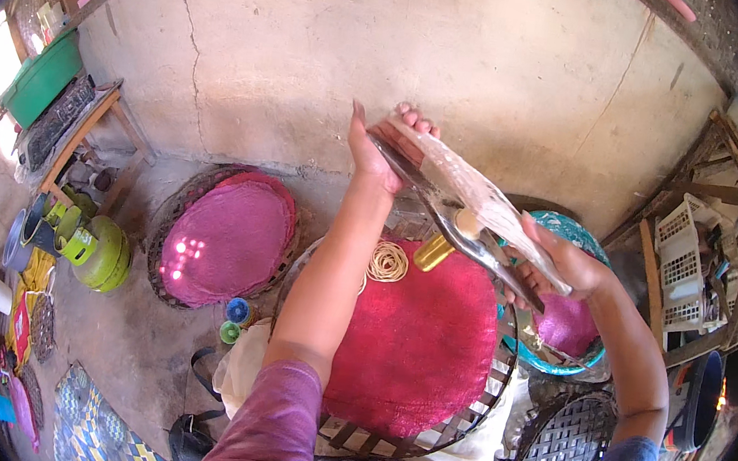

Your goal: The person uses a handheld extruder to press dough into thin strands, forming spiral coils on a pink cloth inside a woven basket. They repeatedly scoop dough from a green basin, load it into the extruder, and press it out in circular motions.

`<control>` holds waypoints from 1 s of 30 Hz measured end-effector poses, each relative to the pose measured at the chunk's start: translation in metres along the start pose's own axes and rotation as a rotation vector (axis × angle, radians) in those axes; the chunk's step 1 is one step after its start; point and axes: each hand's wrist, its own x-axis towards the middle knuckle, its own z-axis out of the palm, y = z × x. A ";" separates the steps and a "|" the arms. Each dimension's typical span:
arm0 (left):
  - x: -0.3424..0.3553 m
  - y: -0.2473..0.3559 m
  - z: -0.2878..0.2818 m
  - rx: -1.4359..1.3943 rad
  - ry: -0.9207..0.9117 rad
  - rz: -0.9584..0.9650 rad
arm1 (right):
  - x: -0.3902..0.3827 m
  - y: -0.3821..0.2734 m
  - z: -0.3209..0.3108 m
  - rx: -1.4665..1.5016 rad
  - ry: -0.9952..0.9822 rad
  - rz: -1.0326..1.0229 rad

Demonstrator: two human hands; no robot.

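Observation:
Both hands hold a long two-bar hand press, raised at a slant over a woven tray. Its upper bar [473, 183] is whitish and smeared; the lower bar [430, 203] is dark and shiny. A gold cylinder [435, 252] hangs below, with a pale round piece [468, 223] above it. My left hand [388, 147] is at the far upper end, its fingers curled around the bars and thumb raised. My right hand [559, 261] grips the lower right end. Beneath lies a round red mat [420, 344], bearing a coil of thin pale strands [388, 261].
A purple-pink round mat [229, 238] lies in a basket at left. Right of me stands a turquoise basin [567, 229] with purple material. Green gas cylinders [105, 257], a wooden stand [81, 142], a dark woven basket [566, 449] and a white crate [682, 263] surround the area.

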 end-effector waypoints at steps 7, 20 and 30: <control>0.011 -0.007 -0.068 -0.087 0.270 0.071 | 0.033 -0.004 0.009 -0.202 0.069 -0.097; 0.010 0.001 -0.019 0.008 0.108 0.099 | 0.003 -0.019 0.021 -0.251 0.230 -0.100; -0.003 -0.032 -0.046 0.024 0.327 -0.075 | -0.001 0.020 0.010 -0.219 0.249 -0.110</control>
